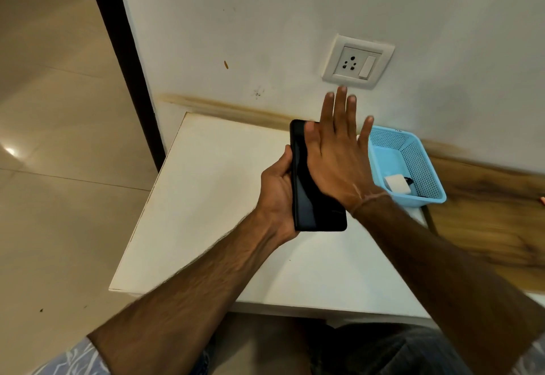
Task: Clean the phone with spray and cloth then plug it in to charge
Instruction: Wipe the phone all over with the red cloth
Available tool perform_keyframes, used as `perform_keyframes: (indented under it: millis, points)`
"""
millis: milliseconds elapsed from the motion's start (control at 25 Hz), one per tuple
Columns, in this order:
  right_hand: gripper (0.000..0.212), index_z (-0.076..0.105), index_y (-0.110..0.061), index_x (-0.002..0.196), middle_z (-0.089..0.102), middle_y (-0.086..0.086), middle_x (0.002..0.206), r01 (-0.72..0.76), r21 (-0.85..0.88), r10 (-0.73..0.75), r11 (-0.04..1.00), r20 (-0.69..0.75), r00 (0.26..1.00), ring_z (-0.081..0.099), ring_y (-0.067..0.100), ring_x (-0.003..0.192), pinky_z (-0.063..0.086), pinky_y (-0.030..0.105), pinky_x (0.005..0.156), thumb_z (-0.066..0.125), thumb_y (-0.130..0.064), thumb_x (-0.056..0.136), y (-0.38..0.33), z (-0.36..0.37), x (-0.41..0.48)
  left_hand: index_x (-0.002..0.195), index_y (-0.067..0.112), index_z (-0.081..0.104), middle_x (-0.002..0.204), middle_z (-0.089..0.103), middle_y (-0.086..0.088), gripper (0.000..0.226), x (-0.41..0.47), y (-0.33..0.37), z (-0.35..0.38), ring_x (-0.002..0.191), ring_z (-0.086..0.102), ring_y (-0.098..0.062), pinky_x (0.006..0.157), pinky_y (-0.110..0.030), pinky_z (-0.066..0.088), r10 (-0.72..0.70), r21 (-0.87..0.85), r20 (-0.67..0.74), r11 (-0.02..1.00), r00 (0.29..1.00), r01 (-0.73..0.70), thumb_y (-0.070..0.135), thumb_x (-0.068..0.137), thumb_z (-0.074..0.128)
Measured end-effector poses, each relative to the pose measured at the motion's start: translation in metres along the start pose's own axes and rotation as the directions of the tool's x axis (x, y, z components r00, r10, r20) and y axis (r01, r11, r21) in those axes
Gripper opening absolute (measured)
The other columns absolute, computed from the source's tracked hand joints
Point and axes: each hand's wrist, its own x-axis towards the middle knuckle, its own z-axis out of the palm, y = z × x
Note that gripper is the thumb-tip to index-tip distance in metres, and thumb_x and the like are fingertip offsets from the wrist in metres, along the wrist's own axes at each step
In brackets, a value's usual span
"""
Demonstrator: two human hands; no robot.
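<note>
A black phone [309,197] is held upright above the white table [206,197], gripped from the left and behind by my left hand [277,188]. My right hand [339,150] lies flat over the phone's right side with fingers spread and straight; whether anything is under the palm is hidden. A white wall socket with a switch [358,62] sits on the wall just above my right fingertips. A white charger block [396,183] with a bit of black cable lies in a blue mesh basket [413,144] to the right. No spray bottle or cloth shows.
The white table meets a wood-patterned surface [495,212] on the right. A dark door frame [124,50] and beige floor tiles [59,138] lie to the left. My knees show under the table's front edge.
</note>
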Motion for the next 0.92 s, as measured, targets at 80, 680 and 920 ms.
perform_keyframes:
  millis: [80,680,920]
  points:
    - [0.067,-0.014,-0.012,0.15,-0.021,0.005,0.158,-0.026,0.01,0.026,1.0,0.015,1.0,-0.019,0.02,0.145,-0.007,0.054,0.116,0.003,-0.051,0.098,-0.007,0.0,0.023,0.114,0.017,0.075,0.106,0.077,-0.012,0.053,0.002,-0.006,0.001,0.089,0.076,-0.027,0.074,-0.039,0.063,0.022,-0.002,-0.009,1.0,1.0,-0.022,0.055,0.102,0.04]
    - [0.066,0.004,-0.009,0.152,-0.003,0.008,0.16,0.305,-0.013,-0.304,0.952,0.059,0.951,-0.007,0.021,0.147,0.007,0.052,0.118,0.001,-0.047,0.099,-0.023,0.0,-0.093,0.125,0.002,0.068,0.114,0.07,-0.019,0.07,0.003,0.013,-0.004,0.1,0.07,-0.033,0.088,-0.043,0.057,-0.053,-0.168,0.067,0.984,0.996,0.064,0.059,0.099,0.037]
    - [0.068,-0.012,-0.012,0.15,-0.02,0.006,0.158,0.056,0.005,-0.056,0.998,0.017,0.998,-0.02,0.018,0.145,-0.006,0.054,0.117,-0.002,-0.051,0.095,0.002,-0.003,-0.022,0.122,0.019,0.073,0.116,0.075,-0.012,0.058,0.005,0.008,-0.003,0.094,0.074,-0.028,0.084,-0.041,0.06,0.018,-0.004,-0.031,1.0,0.999,-0.018,0.06,0.1,0.038]
